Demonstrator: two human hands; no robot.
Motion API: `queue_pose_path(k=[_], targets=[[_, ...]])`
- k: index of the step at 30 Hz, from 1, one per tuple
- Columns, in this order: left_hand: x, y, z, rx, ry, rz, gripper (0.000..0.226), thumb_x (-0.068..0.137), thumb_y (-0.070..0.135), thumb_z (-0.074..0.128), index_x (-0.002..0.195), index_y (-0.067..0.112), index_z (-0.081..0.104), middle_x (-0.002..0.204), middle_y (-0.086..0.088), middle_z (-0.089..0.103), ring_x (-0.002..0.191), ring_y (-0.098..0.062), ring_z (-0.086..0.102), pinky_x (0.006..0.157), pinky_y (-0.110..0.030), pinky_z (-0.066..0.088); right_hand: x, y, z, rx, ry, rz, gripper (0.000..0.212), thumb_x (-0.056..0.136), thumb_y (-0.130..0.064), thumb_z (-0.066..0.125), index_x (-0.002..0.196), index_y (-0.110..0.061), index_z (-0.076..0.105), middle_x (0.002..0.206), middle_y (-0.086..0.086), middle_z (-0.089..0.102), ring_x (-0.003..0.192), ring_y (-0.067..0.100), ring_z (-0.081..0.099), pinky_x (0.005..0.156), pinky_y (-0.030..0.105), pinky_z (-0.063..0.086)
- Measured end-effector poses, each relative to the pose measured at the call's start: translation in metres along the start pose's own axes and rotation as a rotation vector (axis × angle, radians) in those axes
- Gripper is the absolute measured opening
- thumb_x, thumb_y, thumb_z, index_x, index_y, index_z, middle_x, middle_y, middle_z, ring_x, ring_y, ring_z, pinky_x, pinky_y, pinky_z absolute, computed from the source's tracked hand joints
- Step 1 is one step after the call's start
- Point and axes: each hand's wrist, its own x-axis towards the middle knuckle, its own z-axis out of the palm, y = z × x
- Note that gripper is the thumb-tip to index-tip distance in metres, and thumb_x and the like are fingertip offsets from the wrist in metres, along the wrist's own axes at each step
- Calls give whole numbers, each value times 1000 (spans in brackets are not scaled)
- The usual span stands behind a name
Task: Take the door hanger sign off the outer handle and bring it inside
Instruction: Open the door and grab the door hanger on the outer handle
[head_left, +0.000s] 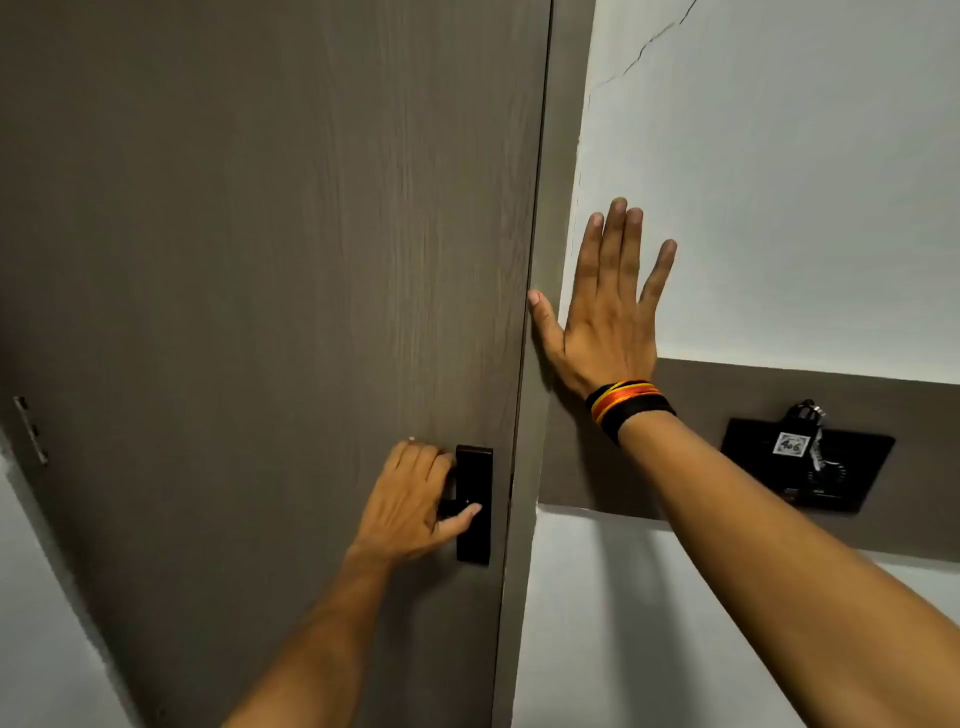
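Observation:
A grey-brown wooden door (270, 260) fills the left and middle of the view and sits shut in its frame. My left hand (415, 499) is closed around the black inner handle on the black lock plate (474, 540) near the door's right edge. My right hand (605, 306) lies flat with fingers spread on the white wall, its thumb touching the door frame (550, 208). Coloured bands circle that wrist. The door hanger sign and the outer handle are hidden behind the door.
A black wall panel (810, 467) with a key tag marked 406 and a hanging strap sits on a grey-brown band to the right of the frame. A hinge plate (31, 431) shows at the door's left edge. A crack runs across the white wall up high.

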Motion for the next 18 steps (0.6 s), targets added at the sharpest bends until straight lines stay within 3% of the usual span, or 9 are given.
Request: queue_pose_path(k=[2, 4, 9, 11, 12, 15, 18], targets=[[-4, -3, 10, -4, -47, -45, 65, 86, 80, 45, 86, 18, 61, 84, 0, 59, 78, -21, 53, 81, -37, 49, 2, -1, 1, 2, 26, 10, 95, 96, -73, 25, 161, -4, 13, 169, 20, 14, 158, 36, 13, 124, 66, 11], [-10, -2, 23, -23, -88, -99, 64, 79, 83, 52, 73, 20, 61, 70, 3, 61, 66, -17, 55, 65, -30, 44, 3, 2, 5, -20, 66, -6, 95, 96, -73, 25, 161, -4, 16, 169, 21, 17, 157, 36, 15, 123, 67, 11], [-19, 8, 48, -99, -133, -331, 73, 69, 92, 50, 47, 23, 44, 39, 5, 50, 37, -12, 46, 47, -19, 27, 2, 3, 13, -21, 131, -23, 97, 95, -76, 25, 160, -4, 21, 167, 22, 21, 156, 38, 19, 122, 67, 13], [-22, 17, 55, -168, -105, -447, 71, 67, 92, 48, 47, 25, 41, 36, 5, 45, 34, -11, 40, 46, -16, 18, 3, 3, 14, -11, 139, -24, 97, 95, -76, 25, 159, -3, 22, 167, 22, 23, 156, 38, 21, 122, 68, 14], [-25, 26, 58, -222, -95, -520, 69, 67, 91, 47, 49, 25, 48, 37, 4, 48, 35, -13, 44, 47, -16, 21, 2, 3, 16, -13, 151, -22, 97, 95, -76, 25, 159, -3, 23, 166, 23, 23, 155, 39, 21, 122, 68, 14], [-36, 54, 79, -394, -38, -815, 90, 66, 96, 38, 67, 13, 72, 50, -2, 64, 49, -22, 64, 50, -25, 45, 2, 3, 19, -13, 161, -17, 97, 95, -76, 25, 159, -4, 25, 166, 23, 25, 155, 39, 23, 121, 69, 15], [-37, 66, 87, -527, -27, -969, 89, 66, 95, 41, 68, 11, 70, 55, -2, 65, 55, -25, 67, 55, -35, 57, 3, 4, 19, -2, 176, -17, 96, 94, -76, 25, 159, -4, 26, 165, 23, 27, 154, 40, 24, 121, 69, 15]])
